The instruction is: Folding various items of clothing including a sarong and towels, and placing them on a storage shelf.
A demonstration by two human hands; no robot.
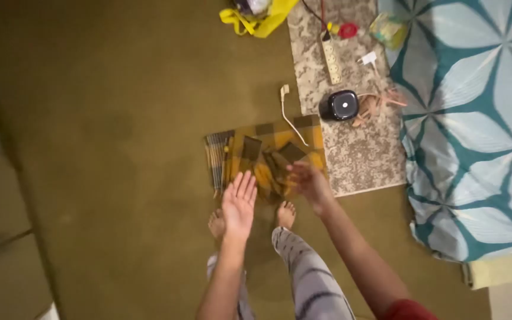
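The cloth is yellow with dark checks and a fringed left edge. It lies folded but rumpled on the olive carpet, its right end overlapping a speckled mat.

A person is standing barefoot on the olive carpet, looking down at a yellow checked cloth lying just before the feet. The left hand is hovering flat and empty over the cloth's near edge; the right hand, blurred, is hanging over its right corner. Beyond the cloth, a black round device is sitting on a speckled mat.

Greenish crinkled packet top right, on mat
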